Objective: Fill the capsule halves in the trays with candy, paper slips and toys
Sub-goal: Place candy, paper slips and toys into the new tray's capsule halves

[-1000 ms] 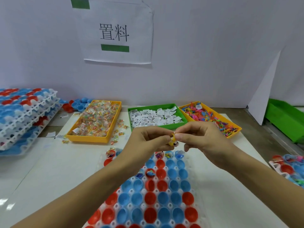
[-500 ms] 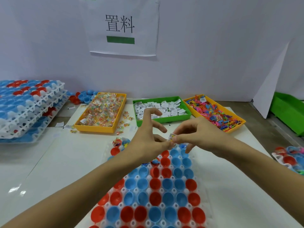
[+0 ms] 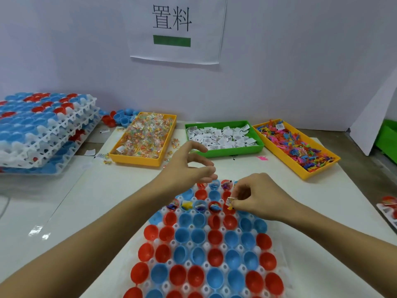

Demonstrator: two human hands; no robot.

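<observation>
Centrally, over the far rows of the capsule tray (image 3: pixel 217 274): right hand (image 3: pixel 257 198), grip pinching a small paper slip (image 3: pixel 230 201) with a yellow bit under it, too tiny to identify, just above a red capsule half (image 3: pixel 229 209) in the second filled row. Left hand (image 3: pixel 189 168) raised beyond the tray's far left corner, fingers spread and loosely bent, holding nothing, hiding part of the far row. Contents of the filled halves only coloured blurs; nearer halves red and blue, bare inside. Near edge of the tray cut off by the frame.

Farther back on the worktop (image 3: pixel 64 211): yellow bin of candy (image 3: pixel 144 140), green bin of slips (image 3: pixel 223 137), yellow bin of toys (image 3: pixel 296 147), single pieces hard to tell apart. One pink toy (image 3: pixel 262 158) lying loose between green bin and tray. Stacked trays (image 3: pixel 43 130) at left, cropped by the edge, lower layers mostly hidden. Another tray (image 3: pixel 388 206) barely showing at right. Wall sign (image 3: pixel 176 29) cut off at top.
</observation>
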